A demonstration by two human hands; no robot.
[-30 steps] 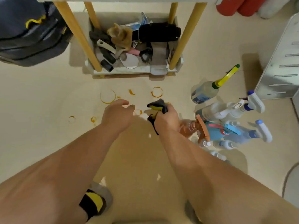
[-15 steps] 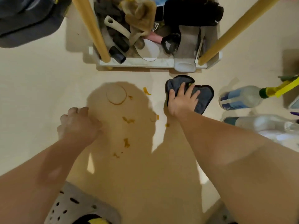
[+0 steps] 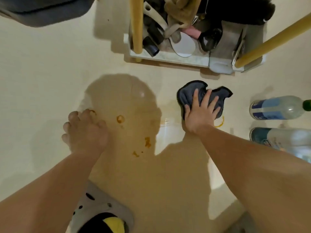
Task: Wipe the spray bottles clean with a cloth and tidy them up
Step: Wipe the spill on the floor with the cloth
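Note:
My right hand point(image 3: 200, 113) presses flat, fingers spread, on a dark grey cloth point(image 3: 186, 95) lying on the cream floor. My left hand point(image 3: 84, 132) rests on the floor to the left with its fingers bent, holding nothing. At the right edge lie two spray bottles: a clear one with a blue label and green neck point(image 3: 277, 107), and below it a clear one with a teal base point(image 3: 276, 137). Orange ring stains point(image 3: 120, 118) and smears point(image 3: 147, 142) mark the floor between my hands, and one orange arc point(image 3: 220, 123) shows beside the cloth.
A low white shelf tray point(image 3: 168, 56) full of tools, brushes and a mirror stands at the back between yellow legs point(image 3: 136, 26). A dark bag point(image 3: 45, 12) sits at the upper left. A grey slipper point(image 3: 101, 211) is at the bottom.
The camera has dropped closer to the floor. My right hand spread the bunched cloth flat on the floor and slid it slightly. My left hand moved left and settled on the floor.

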